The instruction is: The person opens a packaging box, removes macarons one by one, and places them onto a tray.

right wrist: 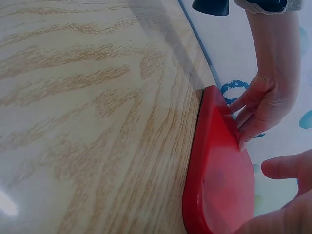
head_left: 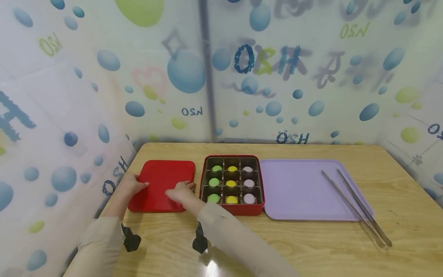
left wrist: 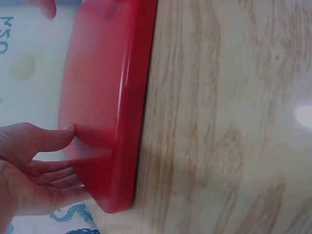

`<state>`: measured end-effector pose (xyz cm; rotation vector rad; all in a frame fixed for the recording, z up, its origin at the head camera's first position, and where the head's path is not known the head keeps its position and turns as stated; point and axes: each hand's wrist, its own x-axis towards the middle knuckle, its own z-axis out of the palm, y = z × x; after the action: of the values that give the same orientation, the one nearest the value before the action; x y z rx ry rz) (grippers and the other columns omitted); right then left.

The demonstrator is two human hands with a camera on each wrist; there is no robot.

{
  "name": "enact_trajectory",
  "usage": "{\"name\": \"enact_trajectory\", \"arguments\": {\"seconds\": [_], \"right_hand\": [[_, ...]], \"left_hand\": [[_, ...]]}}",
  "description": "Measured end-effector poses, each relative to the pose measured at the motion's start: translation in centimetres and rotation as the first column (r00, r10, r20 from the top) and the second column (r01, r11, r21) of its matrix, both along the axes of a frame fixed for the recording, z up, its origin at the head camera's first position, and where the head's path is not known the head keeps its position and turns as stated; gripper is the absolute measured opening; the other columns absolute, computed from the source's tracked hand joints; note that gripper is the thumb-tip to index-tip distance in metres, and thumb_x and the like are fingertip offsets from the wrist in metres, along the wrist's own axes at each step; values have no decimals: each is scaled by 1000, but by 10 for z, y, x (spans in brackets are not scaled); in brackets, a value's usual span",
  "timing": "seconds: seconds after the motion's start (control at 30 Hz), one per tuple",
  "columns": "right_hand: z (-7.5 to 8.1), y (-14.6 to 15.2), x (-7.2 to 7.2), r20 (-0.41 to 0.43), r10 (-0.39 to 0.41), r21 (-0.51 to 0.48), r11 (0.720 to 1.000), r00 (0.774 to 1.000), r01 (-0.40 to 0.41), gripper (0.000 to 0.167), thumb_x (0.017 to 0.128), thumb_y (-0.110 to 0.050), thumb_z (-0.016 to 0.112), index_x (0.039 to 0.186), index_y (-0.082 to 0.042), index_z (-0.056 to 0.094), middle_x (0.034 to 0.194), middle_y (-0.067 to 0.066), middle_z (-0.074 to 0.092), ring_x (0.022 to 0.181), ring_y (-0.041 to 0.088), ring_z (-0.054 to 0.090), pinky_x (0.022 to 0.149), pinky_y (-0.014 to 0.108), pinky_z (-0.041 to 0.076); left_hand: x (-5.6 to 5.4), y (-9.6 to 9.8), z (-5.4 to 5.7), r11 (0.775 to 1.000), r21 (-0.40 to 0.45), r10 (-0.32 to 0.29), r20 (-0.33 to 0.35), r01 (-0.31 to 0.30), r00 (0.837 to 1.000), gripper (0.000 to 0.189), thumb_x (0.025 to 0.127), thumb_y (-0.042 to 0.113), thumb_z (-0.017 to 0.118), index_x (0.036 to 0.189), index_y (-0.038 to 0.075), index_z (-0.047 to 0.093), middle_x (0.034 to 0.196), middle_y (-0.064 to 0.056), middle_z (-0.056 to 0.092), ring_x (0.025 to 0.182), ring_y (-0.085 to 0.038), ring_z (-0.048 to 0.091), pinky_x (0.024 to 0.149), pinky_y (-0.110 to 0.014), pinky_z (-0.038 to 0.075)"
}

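A flat red lid (head_left: 162, 173) lies on the table's left side, its rounded rim showing in both wrist views. My left hand (head_left: 129, 187) grips its left edge, thumb on the top face and fingers along the side (left wrist: 34, 168). At the opposite edge is my right hand (head_left: 182, 193), fingers spread at the lid's right side and thumb extended over the top. In the right wrist view that thumb (right wrist: 282, 166) stands apart from the fingers. Right beside this hand sits a red box (head_left: 242, 210) with a divided insert, holding rows of green, yellow and pale purple macarons (head_left: 231, 184).
A light purple tray (head_left: 297, 188) lies right of the box. Long metal tongs (head_left: 363, 208) rest across its right side, their joined end extending onto the wooden table (head_left: 166, 238). A patterned curtain (head_left: 242, 115) hangs behind and at the sides.
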<state>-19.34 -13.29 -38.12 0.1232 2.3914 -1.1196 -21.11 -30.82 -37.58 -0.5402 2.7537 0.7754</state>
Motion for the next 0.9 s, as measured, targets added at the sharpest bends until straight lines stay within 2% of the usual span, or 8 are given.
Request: {"name": "enact_trajectory", "arguments": {"seconds": [0.3, 0.43, 0.57, 0.77, 0.83, 0.9], "right_hand": [[2, 0, 0, 12, 22, 22, 1000, 1000, -23, 78, 84, -32, 58, 143, 3, 20, 150, 21, 14, 138, 36, 16, 107, 49, 30], [1, 0, -1, 22, 34, 44, 998, 999, -35, 77, 83, -32, 58, 143, 3, 22, 150, 20, 14, 138, 36, 15, 108, 48, 28], [2, 2, -1, 21, 23, 39, 999, 1000, -24, 77, 83, -31, 58, 142, 3, 23, 150, 20, 13, 139, 36, 14, 109, 47, 27], [5, 7, 2, 5, 23, 9, 1000, 1000, -23, 72, 83, -32, 58, 141, 1, 29, 149, 18, 19, 138, 34, 18, 107, 47, 32], [8, 9, 5, 8, 29, -27, 999, 1000, -29, 73, 84, -33, 59, 142, 0, 27, 149, 17, 20, 138, 33, 18, 107, 48, 30], [12, 13, 8, 15, 28, -90, 996, 999, -27, 77, 83, -33, 61, 143, -2, 25, 150, 16, 20, 138, 31, 19, 108, 49, 28]], "left_hand": [[6, 1, -2, 1000, 12, -18, -27, 18, 999, 56, 87, 16, 57, 128, -17, 37, 121, -35, 47, 105, -41, 50, 95, -49, 40], [7, 1, -5, 998, 15, -61, -60, 63, 996, 49, 86, 14, 58, 122, -16, 43, 113, -34, 52, 96, -39, 52, 90, -48, 43], [6, 4, -8, 994, -29, -106, -96, 104, 990, 45, 86, 13, 58, 117, -17, 47, 106, -33, 55, 88, -37, 53, 85, -47, 45], [6, 11, -10, 989, -102, -118, -105, 108, 987, 50, 87, 11, 55, 121, -21, 39, 112, -37, 50, 97, -44, 51, 91, -50, 42], [7, 15, -9, 984, -133, -130, -111, 115, 985, 52, 86, 12, 55, 122, -21, 36, 117, -39, 47, 103, -46, 49, 93, -52, 40], [7, 21, -6, 985, -125, -136, -112, 122, 984, 55, 87, 13, 53, 127, -20, 33, 122, -39, 43, 109, -48, 45, 96, -54, 38]]}}
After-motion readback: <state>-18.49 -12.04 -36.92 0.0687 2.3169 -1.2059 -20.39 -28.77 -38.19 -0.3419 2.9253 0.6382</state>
